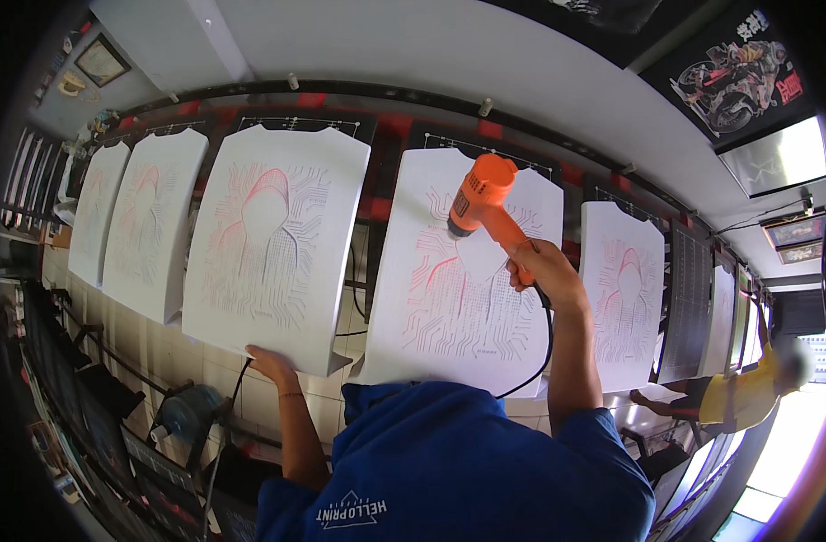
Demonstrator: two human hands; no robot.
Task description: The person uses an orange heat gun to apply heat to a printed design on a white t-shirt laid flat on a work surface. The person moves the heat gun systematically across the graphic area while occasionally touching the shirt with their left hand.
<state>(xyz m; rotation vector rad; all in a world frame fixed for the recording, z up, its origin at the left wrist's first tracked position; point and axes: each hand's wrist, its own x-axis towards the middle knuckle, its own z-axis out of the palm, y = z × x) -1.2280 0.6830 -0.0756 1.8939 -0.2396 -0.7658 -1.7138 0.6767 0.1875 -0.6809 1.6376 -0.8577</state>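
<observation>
1. Far left: two white printed shirts (133, 226) lie stretched on flat platens in a row. Each bears a red and grey hooded-figure print with circuit lines.
2. Left hand (270, 364): it rests at the lower edge of the third shirt platen (273, 244), fingers curled against that edge. A black cord (228, 411) runs down just beside the wrist. Whether the fingers pinch the cloth or only press on it cannot be told.
3. Centre: the fourth printed shirt (449, 289) lies directly ahead of the person, long axis running away from the body, collar at the far end.
4. Right hand (541, 271): it is closed around the grip of an orange heat gun (481, 200). The nozzle points down and left at the upper chest of the print, close above the cloth; contact cannot be confirmed. The gun's black cable (547, 348) loops down from the grip past the forearm.
5. The right hand is the nearer one to this print; the shirt extends below and to the left of the nozzle.
6. Open room: narrow gaps separate neighbouring platens; the fifth printed shirt (623, 289) lies near on the right.
7. Far right: another person in a yellow top (747, 397) is well apart.
</observation>
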